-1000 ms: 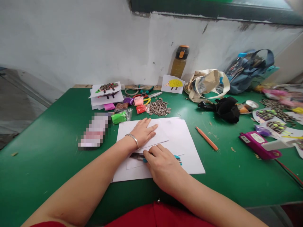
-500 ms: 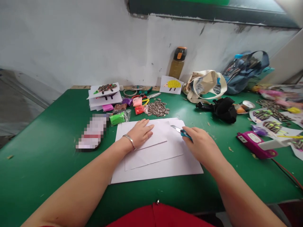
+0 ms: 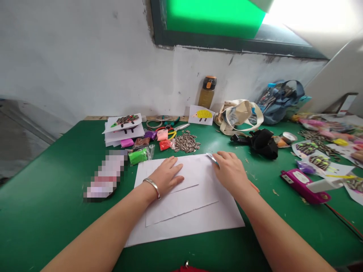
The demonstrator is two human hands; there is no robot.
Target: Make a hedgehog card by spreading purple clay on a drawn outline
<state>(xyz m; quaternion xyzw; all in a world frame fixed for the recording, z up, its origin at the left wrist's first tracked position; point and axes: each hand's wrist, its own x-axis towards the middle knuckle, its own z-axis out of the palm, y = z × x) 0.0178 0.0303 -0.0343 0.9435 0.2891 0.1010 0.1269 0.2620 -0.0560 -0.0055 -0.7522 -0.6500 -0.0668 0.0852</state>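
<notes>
My left hand point(image 3: 167, 176) lies flat on a stack of white paper sheets point(image 3: 184, 230), holding nothing, with a silver bangle point(image 3: 151, 187) on its wrist. My right hand point(image 3: 229, 173) rests at the far right part of the stack, closed around a craft knife point(image 3: 211, 158). Only the knife's metal blade end shows past my fingers; the handle is hidden. Long straight edges or cuts run across the upper sheets. An orange pencil point(image 3: 254, 186) lies mostly hidden beyond my right wrist.
The green table point(image 3: 48, 211) holds sunflower seeds point(image 3: 186, 143), clay packets, pliers, and hedgehog pictures at the back. A water bottle point(image 3: 207, 92) and bags stand by the wall. A purple-and-white tool point(image 3: 303, 185) and seed-decorated papers lie right. A blurred patch point(image 3: 106, 175) sits left.
My right hand has moved from the near middle of the paper to its far right part, with the knife. My left hand stays on the paper, and the view has tilted upward.
</notes>
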